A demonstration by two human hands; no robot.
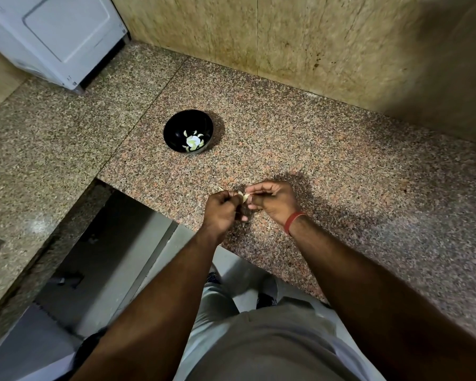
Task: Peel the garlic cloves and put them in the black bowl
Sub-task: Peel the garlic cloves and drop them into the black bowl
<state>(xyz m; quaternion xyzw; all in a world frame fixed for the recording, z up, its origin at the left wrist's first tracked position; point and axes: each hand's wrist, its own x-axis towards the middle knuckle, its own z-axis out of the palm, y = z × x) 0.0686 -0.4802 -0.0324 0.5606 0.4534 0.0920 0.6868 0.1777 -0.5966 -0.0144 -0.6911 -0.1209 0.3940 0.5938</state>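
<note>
Garlic clove (244, 198): small, light, firm, papery-skinned; both hands, left (221, 209) and right (272, 200), are pinching it near the table's (341, 171) front edge. Black bowl (188, 131) is sitting mid-table, holding peeled cloves.

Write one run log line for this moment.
step: peeling | both hands pinch garlic clove | black bowl: holds peeled cloves, apart from hands

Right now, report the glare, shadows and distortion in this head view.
Head view: white glare spot inside the black bowl; soft shadows spread on the granite counter around both hands; the right corner dims; wide-angle lens bends the counter edges; the garlic clove looks slightly soft.
</note>
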